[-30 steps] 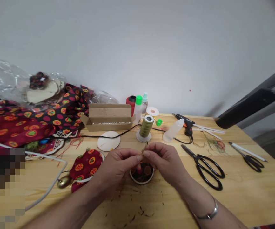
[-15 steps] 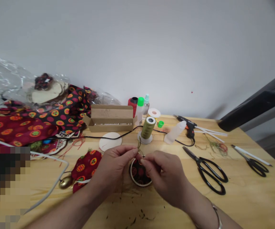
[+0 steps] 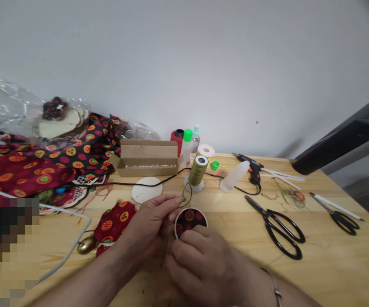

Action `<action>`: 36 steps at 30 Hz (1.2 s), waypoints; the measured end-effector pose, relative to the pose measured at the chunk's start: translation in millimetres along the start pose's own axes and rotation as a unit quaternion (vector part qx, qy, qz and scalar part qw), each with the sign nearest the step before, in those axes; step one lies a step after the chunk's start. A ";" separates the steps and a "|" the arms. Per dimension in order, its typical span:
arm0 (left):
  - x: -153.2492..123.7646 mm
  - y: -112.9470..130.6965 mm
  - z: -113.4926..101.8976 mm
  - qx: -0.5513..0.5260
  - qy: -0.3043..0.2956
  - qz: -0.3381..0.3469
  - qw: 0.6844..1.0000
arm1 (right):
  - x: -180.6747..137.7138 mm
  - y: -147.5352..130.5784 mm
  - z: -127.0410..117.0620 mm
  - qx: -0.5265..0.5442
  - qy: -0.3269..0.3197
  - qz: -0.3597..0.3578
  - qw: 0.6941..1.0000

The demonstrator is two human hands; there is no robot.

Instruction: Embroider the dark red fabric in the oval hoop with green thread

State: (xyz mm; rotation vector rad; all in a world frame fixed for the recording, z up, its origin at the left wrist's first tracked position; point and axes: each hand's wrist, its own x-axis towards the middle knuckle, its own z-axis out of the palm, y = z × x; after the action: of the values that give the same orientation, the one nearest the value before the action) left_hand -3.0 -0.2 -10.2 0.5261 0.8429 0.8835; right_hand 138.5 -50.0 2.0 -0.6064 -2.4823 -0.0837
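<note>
Between the thumb and fingertips of my left hand (image 3: 157, 215) is pinched a looped olive thread (image 3: 191, 192), whose loop stands up in front of the olive thread spool (image 3: 198, 170). My right hand (image 3: 200, 260) is lower and nearer to me, its fingers curled closed. Whatever those fingers hold is hidden behind the knuckles. Just beyond it lies a round patterned fabric piece with a white rim (image 3: 191, 219), its near edge partly covered by the right hand. Left of my left hand, a maroon patterned fabric piece (image 3: 114, 221) sits beside a brass bell (image 3: 86, 245).
Large black scissors (image 3: 283, 232) and smaller scissors (image 3: 344, 221) lie on the right. A glue gun (image 3: 251, 166), a white bottle (image 3: 234, 177) and an open cardboard box (image 3: 149, 167) stand farther back. Patterned cloth (image 3: 85, 149) heaps at left; a black cable (image 3: 123, 183) crosses behind my hands.
My right hand has moved away from my left, down toward me, uncovering more of the round fabric piece. The left hand stays pinched, and the thread loop now stands wider.
</note>
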 end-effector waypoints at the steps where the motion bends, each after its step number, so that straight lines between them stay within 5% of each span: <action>1: -0.4 0.6 1.3 -0.002 0.005 0.000 1.000 | 0.2 1.2 -3.0 0.047 0.047 0.019 0.998; 4: -2.0 2.5 5.4 0.014 0.022 0.000 1.000 | 0.8 9.8 -8.1 0.158 0.195 0.219 0.943; 6: -3.0 2.6 7.3 0.030 0.029 0.004 0.999 | 1.4 17.9 -5.7 0.237 0.250 0.379 0.859; 8: -3.7 1.6 8.2 0.041 0.029 0.005 0.999 | 2.3 25.2 0.5 0.377 0.231 0.495 0.749; 11: -4.4 -0.9 7.6 0.054 0.020 0.002 0.998 | 3.6 30.1 9.1 0.567 0.205 0.534 0.592; 13: -4.7 -2.4 6.5 0.076 0.020 0.011 0.997 | 3.9 29.7 11.0 0.622 0.189 0.529 0.545; 21: -8.7 -1.9 10.9 0.120 -0.074 0.013 0.990 | 4.0 30.4 3.8 0.616 0.152 0.526 0.567; 27: -7.2 -3.0 8.2 0.129 -0.014 0.011 0.991 | 5.9 31.6 3.0 0.590 0.171 0.571 0.544; 36: -8.9 -0.2 11.4 0.128 -0.001 0.011 0.992 | 5.9 32.3 1.0 0.528 0.154 0.578 0.603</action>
State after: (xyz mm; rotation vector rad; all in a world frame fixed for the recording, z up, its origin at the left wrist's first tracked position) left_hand 3.2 -8.5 -0.1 0.7605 0.9562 0.7990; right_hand 147.9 -18.6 2.0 -1.2748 -0.9896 1.4891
